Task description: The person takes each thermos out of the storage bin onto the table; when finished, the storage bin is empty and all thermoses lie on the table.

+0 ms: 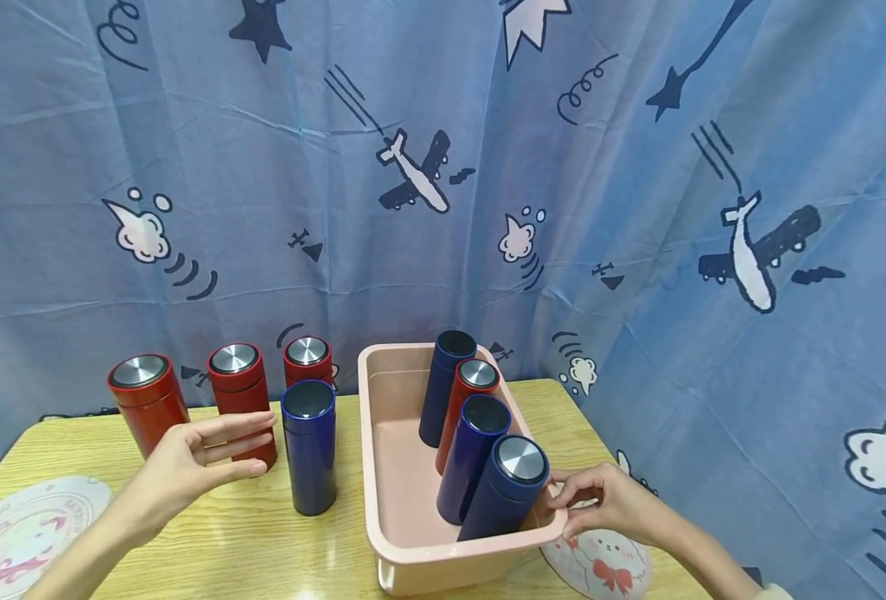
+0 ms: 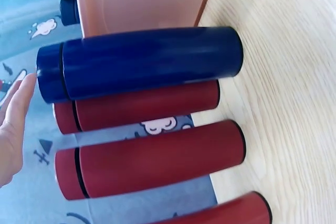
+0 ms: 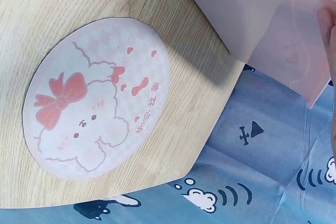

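My left hand (image 1: 187,462) hovers with fingers extended and thumb apart, just left of an upright glossy blue thermos flask (image 1: 312,467). No contact with it is plain; nothing is held. Behind that hand stand three red thermos flasks (image 1: 238,387), the middle one partly covered by the fingers. In the left wrist view the fingertips appear beside the lid end of the blue flask (image 2: 152,64). My right hand (image 1: 611,500) grips the front right rim of a pink plastic bin (image 1: 371,475). Along the bin's right side several flasks stand in a row: dark blue, red (image 1: 468,396), blue and dark blue (image 1: 504,493).
A round mat (image 1: 75,500) with a pink drawing lies at the table's left. Another round mat (image 3: 100,98), showing a bear with a red bow, is near the bin's front right corner. A patterned blue curtain (image 1: 427,250) hangs behind and right of the wooden table (image 1: 262,558).
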A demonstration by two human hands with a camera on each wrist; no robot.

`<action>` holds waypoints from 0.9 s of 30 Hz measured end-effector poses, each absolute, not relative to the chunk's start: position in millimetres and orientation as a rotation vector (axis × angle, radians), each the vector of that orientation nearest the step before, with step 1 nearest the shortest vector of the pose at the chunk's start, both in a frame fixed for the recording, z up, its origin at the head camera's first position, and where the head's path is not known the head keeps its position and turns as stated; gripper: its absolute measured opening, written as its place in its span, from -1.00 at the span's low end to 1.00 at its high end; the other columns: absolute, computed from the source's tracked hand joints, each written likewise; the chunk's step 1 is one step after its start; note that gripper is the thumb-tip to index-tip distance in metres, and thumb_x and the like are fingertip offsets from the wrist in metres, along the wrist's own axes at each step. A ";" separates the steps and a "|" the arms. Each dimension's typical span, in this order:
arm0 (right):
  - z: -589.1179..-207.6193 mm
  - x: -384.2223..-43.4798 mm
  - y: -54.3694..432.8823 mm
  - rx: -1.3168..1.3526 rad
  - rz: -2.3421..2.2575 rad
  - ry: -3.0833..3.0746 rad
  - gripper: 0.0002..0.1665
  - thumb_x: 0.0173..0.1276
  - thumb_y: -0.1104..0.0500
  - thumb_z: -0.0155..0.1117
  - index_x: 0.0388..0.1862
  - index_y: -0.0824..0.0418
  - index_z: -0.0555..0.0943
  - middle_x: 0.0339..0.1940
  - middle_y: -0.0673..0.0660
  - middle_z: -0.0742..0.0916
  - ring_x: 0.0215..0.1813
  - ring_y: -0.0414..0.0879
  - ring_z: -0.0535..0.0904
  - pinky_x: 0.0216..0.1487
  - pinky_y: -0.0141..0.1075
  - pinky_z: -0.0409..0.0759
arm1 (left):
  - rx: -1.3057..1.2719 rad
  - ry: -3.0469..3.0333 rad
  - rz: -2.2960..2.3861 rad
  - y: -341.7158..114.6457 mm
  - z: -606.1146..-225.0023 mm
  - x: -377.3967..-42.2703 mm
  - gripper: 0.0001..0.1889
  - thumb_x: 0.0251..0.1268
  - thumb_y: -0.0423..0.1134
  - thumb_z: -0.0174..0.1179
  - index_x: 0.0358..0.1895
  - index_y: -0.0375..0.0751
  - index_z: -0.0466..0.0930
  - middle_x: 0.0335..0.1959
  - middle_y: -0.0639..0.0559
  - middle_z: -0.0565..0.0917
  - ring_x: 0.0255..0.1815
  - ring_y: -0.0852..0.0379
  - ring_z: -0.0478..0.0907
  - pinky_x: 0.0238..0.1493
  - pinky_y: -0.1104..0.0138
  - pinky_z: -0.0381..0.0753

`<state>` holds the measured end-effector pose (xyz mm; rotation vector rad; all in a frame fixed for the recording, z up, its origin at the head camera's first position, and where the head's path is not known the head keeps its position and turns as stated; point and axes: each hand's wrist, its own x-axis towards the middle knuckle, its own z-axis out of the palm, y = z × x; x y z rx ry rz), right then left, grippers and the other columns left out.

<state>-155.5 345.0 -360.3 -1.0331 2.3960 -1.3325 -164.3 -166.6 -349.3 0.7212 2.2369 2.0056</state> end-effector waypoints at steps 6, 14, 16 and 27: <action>-359.8 -156.0 344.2 -1.041 -1.324 2.400 -0.71 0.10 0.23 0.46 -0.25 0.41 0.69 0.01 0.50 0.61 0.10 -0.33 0.55 -0.23 -0.26 0.69 | 0.732 2.207 1.995 -151.8 -347.4 -160.4 -0.48 0.18 -0.46 0.27 0.24 -0.47 0.42 0.11 0.07 0.63 0.06 0.24 0.60 -0.07 0.36 0.63; -359.6 -156.2 343.1 -1.052 -1.336 2.393 -0.71 0.10 0.23 0.46 -0.25 0.42 0.69 0.02 0.41 0.65 0.09 -0.32 0.56 -0.25 -0.27 0.69 | 0.721 2.144 1.926 -125.3 -343.7 -157.6 -0.46 0.20 -0.35 0.30 0.25 -0.43 0.42 0.19 -0.17 0.56 0.13 0.16 0.56 0.02 0.36 0.59; -359.3 -156.1 342.8 -1.056 -1.343 2.384 -0.71 0.10 0.24 0.46 -0.25 0.43 0.68 0.03 0.38 0.66 0.10 -0.32 0.55 -0.24 -0.26 0.69 | 0.722 2.126 1.936 -118.1 -343.8 -156.9 -0.44 0.17 -0.35 0.33 0.25 -0.44 0.43 0.19 -0.23 0.54 0.13 0.15 0.57 0.03 0.37 0.58; -359.5 -155.6 343.4 -1.027 -1.362 2.371 -0.72 0.10 0.26 0.45 -0.24 0.42 0.69 0.05 0.36 0.65 0.10 -0.33 0.55 -0.22 -0.25 0.69 | 0.848 1.948 1.974 -71.7 -351.9 -159.6 -0.46 0.13 -0.37 0.36 0.20 -0.47 0.47 0.19 -0.34 0.51 0.15 -0.03 0.55 0.01 0.27 0.60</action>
